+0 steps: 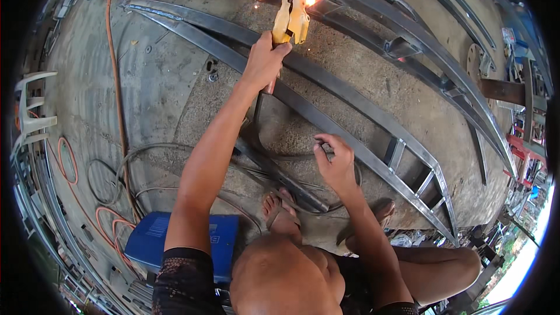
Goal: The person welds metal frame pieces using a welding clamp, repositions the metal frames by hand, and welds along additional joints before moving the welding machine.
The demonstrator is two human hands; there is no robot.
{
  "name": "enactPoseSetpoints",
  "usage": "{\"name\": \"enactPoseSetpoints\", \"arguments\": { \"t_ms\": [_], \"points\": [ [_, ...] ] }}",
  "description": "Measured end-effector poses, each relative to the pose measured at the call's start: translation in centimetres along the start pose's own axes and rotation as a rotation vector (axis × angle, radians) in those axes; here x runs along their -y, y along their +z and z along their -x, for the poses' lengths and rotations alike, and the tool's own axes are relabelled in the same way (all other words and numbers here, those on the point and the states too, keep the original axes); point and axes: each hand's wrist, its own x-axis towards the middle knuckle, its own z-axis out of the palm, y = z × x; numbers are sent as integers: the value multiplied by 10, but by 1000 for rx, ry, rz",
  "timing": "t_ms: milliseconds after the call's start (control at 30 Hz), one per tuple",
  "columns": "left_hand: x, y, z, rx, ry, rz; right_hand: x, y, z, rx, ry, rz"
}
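Note:
My left hand [265,61] is closed around the handle of a yellow welding electrode holder [298,23], arm stretched far forward. A bright arc with pink glow and sparks [311,0] burns beside the holder's jaws, against a far curved steel tube frame [429,38]; the electrode itself is lost in the glare. Under my left wrist runs a nearer tapered steel tube frame [326,114], with short crosspieces at its right end. My right hand [336,163] hovers just on the near side of that frame, fingers curled in. Whether anything small is inside them cannot be made out.
Dark welding cable [154,147] loops across the concrete near my feet, beside a loose steel tube [286,181]. An orange hose [114,52] runs along the left. A blue case [149,239] sits by my left elbow, a white plastic chair [35,111] at far left.

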Motion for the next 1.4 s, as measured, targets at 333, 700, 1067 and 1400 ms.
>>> {"name": "enactPoseSetpoints", "arguments": {
  "t_ms": [333, 700, 1067, 1400],
  "points": [
    [2, -6, -6, -10, 48, -183, 3, 4, -2, -19, -69, 36],
    [12, 2, -4, -33, 107, -64, -2, 2, 3, -43, 7, 11],
    [-3, -1, -7, 19, -18, -137, -6, 1, 2, -43, -24, 30],
    [7, 2, 3, -49, 111, -39, 0, 1, -2, -26, -14, -6]
  ]
}}
